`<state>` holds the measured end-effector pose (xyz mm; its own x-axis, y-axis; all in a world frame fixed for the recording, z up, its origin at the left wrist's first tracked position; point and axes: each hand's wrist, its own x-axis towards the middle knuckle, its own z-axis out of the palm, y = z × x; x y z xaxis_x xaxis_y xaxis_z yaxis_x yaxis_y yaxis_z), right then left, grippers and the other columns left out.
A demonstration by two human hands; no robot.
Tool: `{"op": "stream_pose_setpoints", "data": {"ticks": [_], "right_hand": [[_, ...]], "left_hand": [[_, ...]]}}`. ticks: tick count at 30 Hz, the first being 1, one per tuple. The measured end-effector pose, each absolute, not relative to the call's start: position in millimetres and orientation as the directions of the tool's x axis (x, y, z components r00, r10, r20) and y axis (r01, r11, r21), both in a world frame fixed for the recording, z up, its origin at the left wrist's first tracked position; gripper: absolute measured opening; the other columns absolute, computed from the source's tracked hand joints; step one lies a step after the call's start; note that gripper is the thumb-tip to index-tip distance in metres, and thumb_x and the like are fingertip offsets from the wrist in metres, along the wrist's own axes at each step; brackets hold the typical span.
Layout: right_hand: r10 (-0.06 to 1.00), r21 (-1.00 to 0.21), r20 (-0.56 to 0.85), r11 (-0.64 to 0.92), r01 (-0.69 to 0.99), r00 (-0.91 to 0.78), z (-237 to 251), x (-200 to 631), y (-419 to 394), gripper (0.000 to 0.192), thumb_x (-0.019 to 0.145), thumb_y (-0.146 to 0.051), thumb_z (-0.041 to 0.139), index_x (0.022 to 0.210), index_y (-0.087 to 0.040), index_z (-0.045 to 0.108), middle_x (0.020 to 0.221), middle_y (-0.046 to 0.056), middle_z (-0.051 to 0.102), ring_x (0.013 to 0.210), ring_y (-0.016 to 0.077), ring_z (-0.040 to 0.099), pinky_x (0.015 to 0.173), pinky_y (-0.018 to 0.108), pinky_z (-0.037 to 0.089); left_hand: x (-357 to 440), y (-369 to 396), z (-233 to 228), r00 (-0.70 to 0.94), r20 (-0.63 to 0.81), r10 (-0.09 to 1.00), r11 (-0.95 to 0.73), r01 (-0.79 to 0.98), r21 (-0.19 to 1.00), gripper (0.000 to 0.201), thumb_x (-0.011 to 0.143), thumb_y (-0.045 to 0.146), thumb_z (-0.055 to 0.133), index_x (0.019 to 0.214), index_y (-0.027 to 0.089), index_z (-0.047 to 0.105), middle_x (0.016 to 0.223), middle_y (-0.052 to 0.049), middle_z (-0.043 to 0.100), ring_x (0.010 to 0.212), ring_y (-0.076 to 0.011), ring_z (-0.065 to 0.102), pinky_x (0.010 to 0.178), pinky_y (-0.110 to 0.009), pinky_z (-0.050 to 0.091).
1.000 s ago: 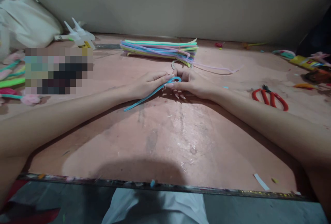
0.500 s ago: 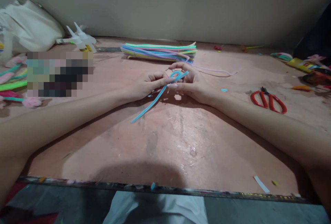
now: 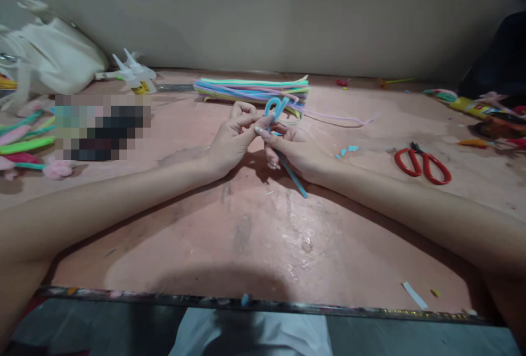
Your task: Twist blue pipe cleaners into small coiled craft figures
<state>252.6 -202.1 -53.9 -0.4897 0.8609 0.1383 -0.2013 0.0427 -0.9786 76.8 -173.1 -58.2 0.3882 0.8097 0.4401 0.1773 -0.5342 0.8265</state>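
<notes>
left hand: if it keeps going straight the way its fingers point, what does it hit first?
The left hand points right, so it meets the right hand first; both already pinch the blue pipe cleaner. Depth is unclear, but they look to be touching.

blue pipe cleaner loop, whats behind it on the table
Behind the blue pipe cleaner, pinched between the left hand and right hand, lies a flat stack of pastel pipe cleaners. The loop and fingers cover part of the stack's near edge.

No text can be read anywhere: the glue bottles (image 3: pixel 135 74) at ten o'clock carry a yellow label (too blurred to make out), likewise the yellow packet (image 3: pixel 468 107) at two o'clock.
</notes>
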Motion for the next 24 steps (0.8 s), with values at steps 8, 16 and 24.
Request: {"op": "stream_pose_setpoints", "data": {"ticks": [8, 16, 24], "right_hand": [[0.909, -0.992, 0.125, 0.114, -0.053, -0.398, -50.1, 263.6, -191.8, 0.05, 0.096, -0.073, 0.072, 0.096, -0.024, 0.067, 0.048, -0.009, 0.039, 0.042, 0.0089, 0.03, 0.043, 0.026, 0.023], [0.778, -0.817, 0.066, 0.402, 0.414, -0.624, -17.5, 288.8, -187.1, 0.036, 0.104, -0.049, 0.068, 0.101, -0.018, 0.084, 0.066, -0.001, 0.062, 0.057, 0.0099, 0.041, 0.058, 0.028, 0.027], [0.689, -0.348, -0.091, 0.654, 0.672, -0.719, 26.2, 304.2, -188.9, 0.024, 0.103, -0.025, 0.064, 0.097, -0.018, 0.086, 0.071, 0.001, 0.07, 0.063, 0.0117, 0.047, 0.066, 0.03, 0.029]], "left_hand": [[70.1, -155.8, -54.6, 0.381, 0.344, 0.859, -0.386, 0.037, 0.922, 0.024, 0.1, 0.047, 0.065, 0.104, 0.024, 0.07, 0.129, -0.005, 0.054, 0.129, -0.0257, 0.055, 0.114, -0.045, 0.051], [58.0, -173.7, 7.3, 0.628, 0.334, 0.703, -0.672, 0.435, 0.599, 0.032, 0.103, 0.052, 0.065, 0.102, 0.021, 0.073, 0.102, -0.006, 0.075, 0.097, -0.0228, 0.068, 0.081, -0.031, 0.052], [50.4, -171.6, 31.4, 0.808, 0.053, 0.587, -0.761, 0.528, 0.377, 0.032, 0.101, 0.046, 0.065, 0.102, 0.019, 0.081, 0.083, -0.004, 0.076, 0.072, -0.0157, 0.063, 0.066, -0.025, 0.04]]}}
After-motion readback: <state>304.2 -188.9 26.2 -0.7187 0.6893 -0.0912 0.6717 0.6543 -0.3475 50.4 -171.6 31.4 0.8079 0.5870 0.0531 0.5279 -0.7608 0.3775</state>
